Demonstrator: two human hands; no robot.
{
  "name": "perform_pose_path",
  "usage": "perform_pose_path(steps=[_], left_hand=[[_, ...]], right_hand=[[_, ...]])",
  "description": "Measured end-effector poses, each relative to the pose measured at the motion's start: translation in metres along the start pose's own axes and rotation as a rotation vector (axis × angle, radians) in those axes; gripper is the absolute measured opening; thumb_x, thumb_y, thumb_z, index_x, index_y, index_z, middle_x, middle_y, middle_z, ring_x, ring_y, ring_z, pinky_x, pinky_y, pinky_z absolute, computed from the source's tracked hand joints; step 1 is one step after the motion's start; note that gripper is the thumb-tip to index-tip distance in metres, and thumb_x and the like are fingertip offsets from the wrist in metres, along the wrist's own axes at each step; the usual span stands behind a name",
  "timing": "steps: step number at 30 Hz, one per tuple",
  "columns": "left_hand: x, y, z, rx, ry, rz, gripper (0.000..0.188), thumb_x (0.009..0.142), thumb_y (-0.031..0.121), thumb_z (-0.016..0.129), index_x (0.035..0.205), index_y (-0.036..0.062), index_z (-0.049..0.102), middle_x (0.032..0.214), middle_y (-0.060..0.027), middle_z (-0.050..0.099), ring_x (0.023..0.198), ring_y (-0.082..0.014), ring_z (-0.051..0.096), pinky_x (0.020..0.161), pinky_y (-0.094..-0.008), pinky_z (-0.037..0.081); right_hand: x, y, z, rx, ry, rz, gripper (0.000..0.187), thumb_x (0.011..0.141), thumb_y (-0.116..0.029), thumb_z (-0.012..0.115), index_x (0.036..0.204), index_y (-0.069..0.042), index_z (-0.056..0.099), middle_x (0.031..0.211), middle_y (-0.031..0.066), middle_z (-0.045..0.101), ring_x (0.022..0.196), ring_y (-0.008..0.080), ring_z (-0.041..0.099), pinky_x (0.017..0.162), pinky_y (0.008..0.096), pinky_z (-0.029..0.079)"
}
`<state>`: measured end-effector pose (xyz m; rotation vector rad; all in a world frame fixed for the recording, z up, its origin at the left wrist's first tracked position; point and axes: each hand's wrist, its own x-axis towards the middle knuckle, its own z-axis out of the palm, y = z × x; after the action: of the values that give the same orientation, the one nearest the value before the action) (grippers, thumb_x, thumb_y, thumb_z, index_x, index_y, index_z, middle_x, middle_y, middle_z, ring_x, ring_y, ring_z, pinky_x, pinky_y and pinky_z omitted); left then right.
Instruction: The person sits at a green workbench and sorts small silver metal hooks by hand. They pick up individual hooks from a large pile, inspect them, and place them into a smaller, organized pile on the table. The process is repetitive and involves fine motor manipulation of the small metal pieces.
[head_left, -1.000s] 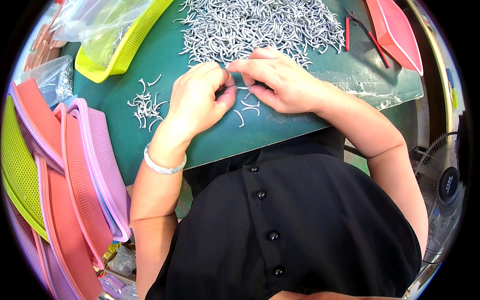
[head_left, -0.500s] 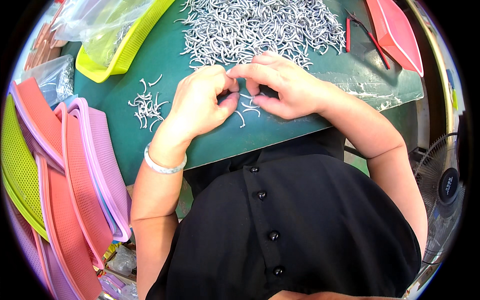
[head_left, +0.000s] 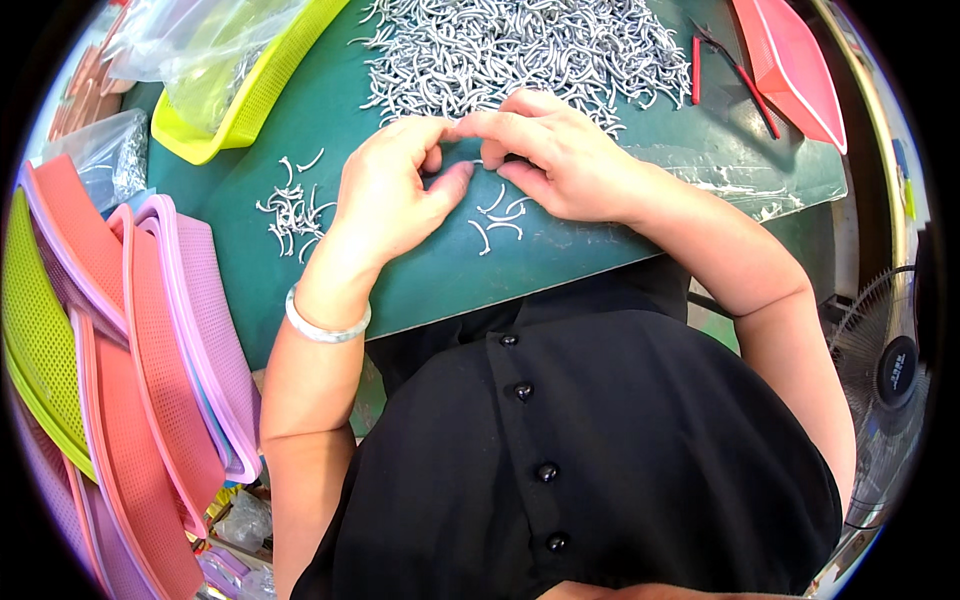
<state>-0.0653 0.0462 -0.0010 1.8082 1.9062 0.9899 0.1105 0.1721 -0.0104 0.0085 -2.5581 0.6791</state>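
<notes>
My left hand (head_left: pixel 395 185) and my right hand (head_left: pixel 565 155) meet over the table, index fingertips touching. Pinched in my right fingers is a short, curved grey-white piece, a pale end of it showing between the two thumbs. My left thumb and fingers close in at that end, the exact grip partly hidden. Just below the hands lie several loose curved pieces (head_left: pixel 498 228). Left of my left hand is a small scattered group of similar pieces (head_left: pixel 292 212). Beyond my fingers spreads a big heap of curved grey pieces (head_left: pixel 520 55).
The green tabletop (head_left: pixel 420 290) has a worn, taped right corner. Red-handled pliers (head_left: pixel 742 78) and a pink basket (head_left: pixel 795 75) are at the far right. A yellow-green basket (head_left: pixel 255 110) with plastic bags stands far left. Stacked colored baskets (head_left: pixel 150 370) crowd the left; a fan (head_left: pixel 885 370) stands right.
Both hands have shifted slightly away from me, toward the heap. More of the loose pieces below them now shows, and a pale end appears between the thumbs.
</notes>
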Motion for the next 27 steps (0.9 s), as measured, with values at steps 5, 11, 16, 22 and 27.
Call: perform_pose_path(steps=[5, 11, 16, 22, 27], left_hand=[[-0.0024, -0.0005, 0.0058, 0.030, -0.012, 0.042, 0.014, 0.074, 0.012, 0.073, 0.087, 0.0075, 0.070, 0.074, -0.0041, 0.059, 0.070, -0.0220, 0.062, 0.063, -0.0358, 0.049], [-0.0027, -0.0004, 0.0057, 0.023, -0.030, 0.030, 0.008, 0.075, 0.012, 0.072, 0.082, 0.0092, 0.070, 0.073, -0.0037, 0.059, 0.070, -0.0228, 0.062, 0.063, -0.0364, 0.050], [-0.0033, 0.0009, 0.0053, 0.074, -0.011, 0.076, 0.007, 0.075, 0.012, 0.072, 0.082, 0.0092, 0.070, 0.073, -0.0038, 0.057, 0.071, -0.0239, 0.061, 0.063, -0.0373, 0.050], [-0.0042, 0.0025, 0.0057, 0.128, 0.005, 0.147, 0.008, 0.074, 0.012, 0.073, 0.080, 0.0082, 0.070, 0.073, -0.0045, 0.056, 0.074, -0.0248, 0.060, 0.065, -0.0382, 0.050], [-0.0036, 0.0041, 0.0044, 0.165, 0.012, 0.220, 0.008, 0.073, 0.012, 0.072, 0.078, 0.0076, 0.069, 0.073, -0.0044, 0.057, 0.073, -0.0250, 0.060, 0.064, -0.0384, 0.050]], right_hand=[[-0.0011, -0.0007, -0.0008, 0.058, -0.024, 0.019, 0.063, 0.072, 0.005, 0.066, 0.132, -0.007, 0.051, 0.089, 0.0022, 0.064, 0.090, 0.0249, 0.057, 0.082, 0.0387, 0.046], [-0.0018, 0.0001, -0.0074, 0.038, -0.029, 0.067, 0.068, 0.071, 0.004, 0.067, 0.135, -0.009, 0.050, 0.090, 0.0029, 0.061, 0.090, 0.0244, 0.056, 0.084, 0.0392, 0.045], [-0.0024, -0.0004, -0.0096, 0.018, -0.037, 0.047, 0.067, 0.071, 0.003, 0.068, 0.134, -0.008, 0.050, 0.089, 0.0027, 0.060, 0.091, 0.0247, 0.056, 0.085, 0.0392, 0.044], [-0.0020, -0.0002, -0.0074, -0.022, -0.032, -0.001, 0.062, 0.073, 0.001, 0.067, 0.132, -0.007, 0.051, 0.086, 0.0020, 0.060, 0.090, 0.0244, 0.056, 0.084, 0.0397, 0.043], [-0.0016, 0.0013, -0.0038, -0.064, 0.002, -0.048, 0.059, 0.075, 0.001, 0.066, 0.131, -0.005, 0.051, 0.083, 0.0008, 0.060, 0.088, 0.0235, 0.056, 0.083, 0.0384, 0.044]])
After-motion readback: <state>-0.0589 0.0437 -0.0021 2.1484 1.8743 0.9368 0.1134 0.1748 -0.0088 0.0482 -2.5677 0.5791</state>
